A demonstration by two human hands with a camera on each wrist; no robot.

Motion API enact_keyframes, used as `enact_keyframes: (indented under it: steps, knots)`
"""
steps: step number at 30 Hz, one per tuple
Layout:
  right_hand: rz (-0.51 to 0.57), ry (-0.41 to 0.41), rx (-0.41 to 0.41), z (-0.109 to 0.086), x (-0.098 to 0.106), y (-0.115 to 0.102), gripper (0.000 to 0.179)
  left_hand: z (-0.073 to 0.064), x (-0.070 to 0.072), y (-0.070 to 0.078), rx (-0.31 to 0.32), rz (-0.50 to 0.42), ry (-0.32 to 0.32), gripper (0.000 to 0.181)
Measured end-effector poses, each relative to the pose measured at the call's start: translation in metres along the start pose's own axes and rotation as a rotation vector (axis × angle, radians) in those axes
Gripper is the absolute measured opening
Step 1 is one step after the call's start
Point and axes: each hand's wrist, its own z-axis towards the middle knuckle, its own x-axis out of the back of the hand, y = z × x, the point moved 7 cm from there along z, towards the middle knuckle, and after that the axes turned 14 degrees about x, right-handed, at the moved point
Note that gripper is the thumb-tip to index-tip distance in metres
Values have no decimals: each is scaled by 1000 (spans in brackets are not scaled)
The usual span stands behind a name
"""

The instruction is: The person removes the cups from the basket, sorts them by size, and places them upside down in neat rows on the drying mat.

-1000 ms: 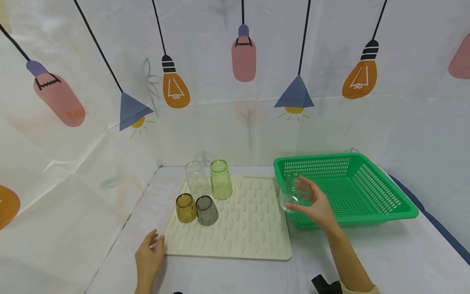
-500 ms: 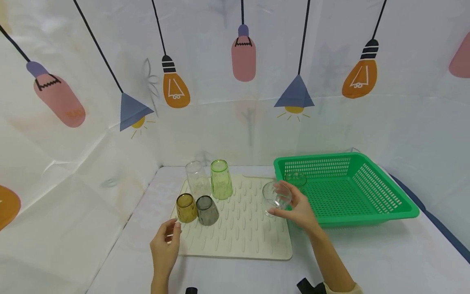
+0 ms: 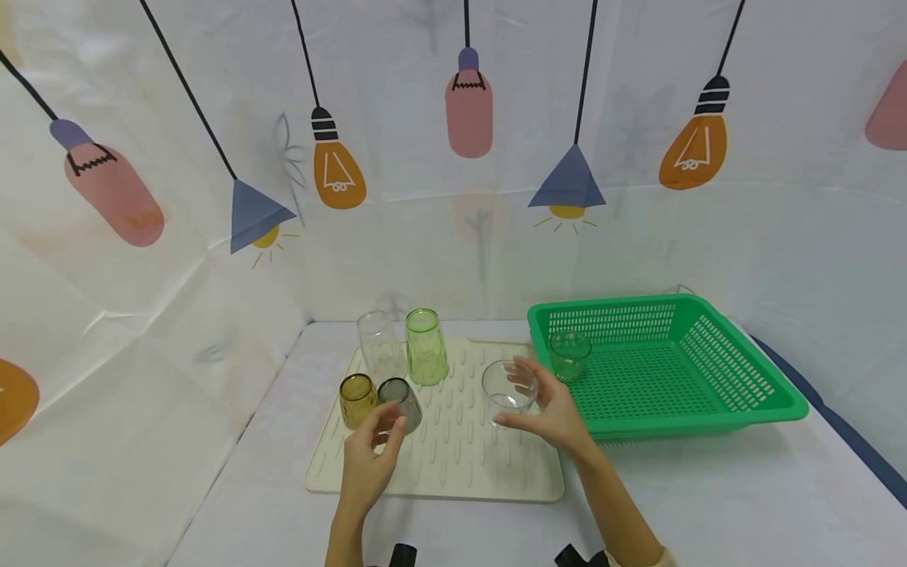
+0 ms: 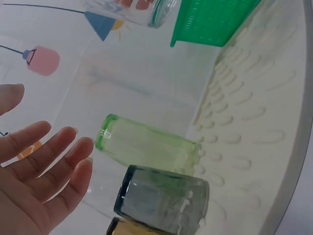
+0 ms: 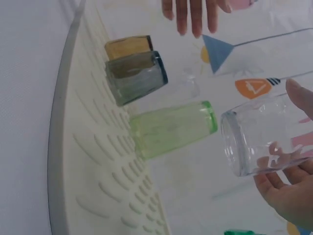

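Note:
My right hand (image 3: 556, 413) grips a clear glass (image 3: 501, 383) above the right half of a cream drying mat (image 3: 482, 476). In the right wrist view, thumb and fingers hold opposite sides of this glass (image 5: 259, 129). My left hand (image 3: 370, 461) is over the mat's front left, its fingers spread and holding nothing in the left wrist view. Just past its fingertips in the head view stands a grey glass (image 3: 405, 408), with an amber glass (image 3: 357, 400) beside it. Behind these stand a tall green glass (image 3: 427, 350) and a tall clear glass (image 3: 381, 350).
A green plastic basket (image 3: 708, 423) stands right of the mat, with a small glass (image 3: 569, 358) inside at its left end. A white sheet (image 3: 439, 236) printed with lamps hangs behind the table (image 3: 716, 496).
The right hand has carried the clear glass left, from the basket to over the mat. The left hand has moved right and forward from the mat's left corner towards the grey glass.

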Motion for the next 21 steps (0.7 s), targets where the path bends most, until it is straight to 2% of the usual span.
enact_keyframes:
  steps: [5,8,10,16,18,21]
  knots:
    - [1,-8,-5,-1,-5,1,79,3,-15,6,-3,-39,-67,26]
    - [0,-7,-10,-1,-8,1,78,3,-24,13,1,-30,-87,27]
    - [-1,-8,-7,-1,-10,1,79,3,-29,21,-4,-23,-100,27]
    - [-19,-10,25,0,-16,-2,78,-2,-38,60,-42,-26,-150,25]
    - [-15,-10,32,0,-17,-3,78,-2,-41,66,-46,-30,-168,26]
    - [-8,-13,36,0,-19,-3,79,-1,-48,66,-46,-33,-190,29]
